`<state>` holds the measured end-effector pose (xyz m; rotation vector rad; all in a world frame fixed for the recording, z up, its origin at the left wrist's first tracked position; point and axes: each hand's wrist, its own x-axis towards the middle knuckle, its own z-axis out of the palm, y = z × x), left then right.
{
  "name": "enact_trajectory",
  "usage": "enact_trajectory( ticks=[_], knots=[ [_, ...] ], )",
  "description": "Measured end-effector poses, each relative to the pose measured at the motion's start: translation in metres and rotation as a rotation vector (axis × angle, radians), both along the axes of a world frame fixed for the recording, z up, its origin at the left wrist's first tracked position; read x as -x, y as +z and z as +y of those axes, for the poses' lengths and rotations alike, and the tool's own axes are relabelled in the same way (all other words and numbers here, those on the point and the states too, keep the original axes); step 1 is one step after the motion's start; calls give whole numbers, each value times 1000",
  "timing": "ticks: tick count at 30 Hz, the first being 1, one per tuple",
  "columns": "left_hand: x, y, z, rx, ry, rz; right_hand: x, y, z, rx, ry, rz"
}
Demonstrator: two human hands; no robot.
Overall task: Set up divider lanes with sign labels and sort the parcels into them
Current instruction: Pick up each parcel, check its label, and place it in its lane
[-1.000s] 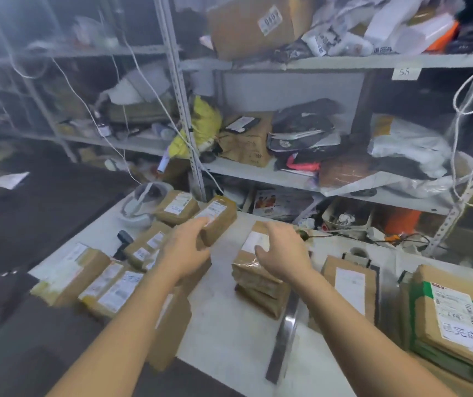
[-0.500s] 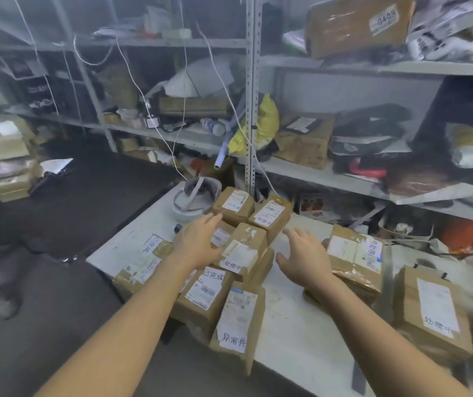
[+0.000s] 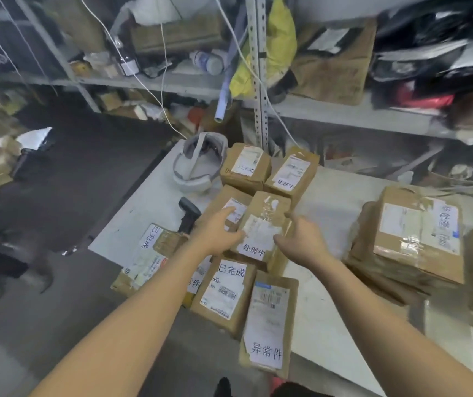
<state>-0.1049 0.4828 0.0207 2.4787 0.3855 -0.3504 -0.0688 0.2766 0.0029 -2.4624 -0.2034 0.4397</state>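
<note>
Several brown parcels with white sign labels lie packed together at the left end of the white table (image 3: 329, 325). My left hand (image 3: 218, 233) and my right hand (image 3: 305, 240) flank the top parcel (image 3: 266, 213), which carries a handwritten label at its near end. The left hand's straight fingers touch its left edge and lie over the parcel beside it. The right hand's thumb and fingers pinch its right edge. In front lie a labelled parcel (image 3: 226, 293) and another (image 3: 269, 319) overhanging the table's near edge. Two more parcels (image 3: 245, 164) (image 3: 292, 173) sit behind.
A stack of larger parcels (image 3: 418, 236) stands at the right. A black handheld scanner (image 3: 189, 216) and a white headset (image 3: 198, 164) lie at the table's far left, beside a parcel (image 3: 149, 253) at the corner. Cluttered metal shelves (image 3: 344, 113) run behind; dark floor lies left.
The view has moved closer and down onto the left group of parcels. My right hand has come left onto the top parcel's right edge. My left hand stays at its left side.
</note>
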Motion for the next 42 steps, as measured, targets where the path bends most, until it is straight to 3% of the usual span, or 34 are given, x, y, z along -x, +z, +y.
enact_trajectory(
  ticks=[4,9,15,27,37,42],
  knots=[
    [-19,-25,3,192,44,86,-2,-15,17,-60,-93,67],
    [-30,-50,8,279,13,184,-1,-29,38,-218,-335,215],
    [-39,-57,13,407,-34,125,2,-34,58,-357,-507,289],
    [-75,-18,31,671,-158,-100,11,32,73,-608,-660,57],
    [-64,34,-36,775,-319,-199,36,63,17,-703,-911,-96],
    [-47,60,-79,811,-401,-231,62,84,-25,-785,-921,-202]
  ],
)
